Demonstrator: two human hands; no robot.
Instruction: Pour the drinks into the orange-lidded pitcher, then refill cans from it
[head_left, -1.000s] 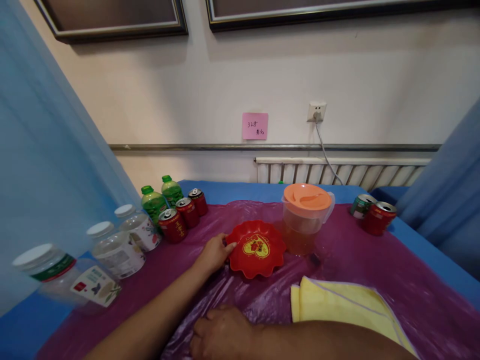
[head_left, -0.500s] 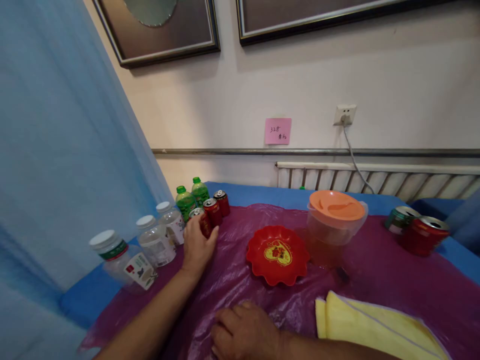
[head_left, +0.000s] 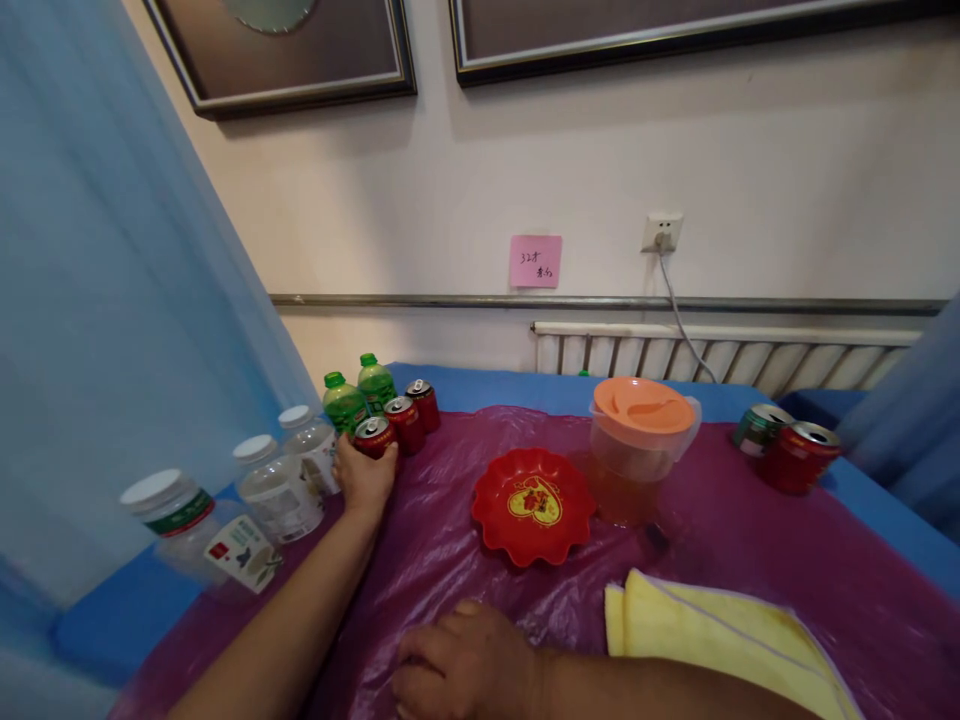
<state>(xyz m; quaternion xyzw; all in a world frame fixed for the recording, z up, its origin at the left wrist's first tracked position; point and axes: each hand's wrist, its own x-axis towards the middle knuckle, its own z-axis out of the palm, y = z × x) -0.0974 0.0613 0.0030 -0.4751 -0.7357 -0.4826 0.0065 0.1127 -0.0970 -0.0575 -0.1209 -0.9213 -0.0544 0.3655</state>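
Note:
My left hand [head_left: 365,478] is wrapped round the nearest red drink can [head_left: 374,437], with the thumb on its right side and the fingers on its left. Two more red cans [head_left: 403,424] stand in a slanting row behind it. Two green-capped bottles [head_left: 345,403] are just to their left. Palm down, my right hand [head_left: 461,662] rests on the purple plastic sheet [head_left: 360,600], fingers loosely bent and slightly apart, holding nothing visible. A red scalloped dish [head_left: 491,510] with a yellow heart design lies beyond it.
Clear jars with white lids [head_left: 281,490] line the left edge. Right of the dish stands a pitcher [head_left: 634,455] with an orange lid and brownish liquid. A folded yellow cloth [head_left: 720,640] lies at front right. A green can [head_left: 759,430] and a large red can [head_left: 799,460] stand far right.
My left hand has settled lower round the near red can, leaving its top in sight. My right hand stays on the sheet. The whole view has shifted, moving everything left in the picture.

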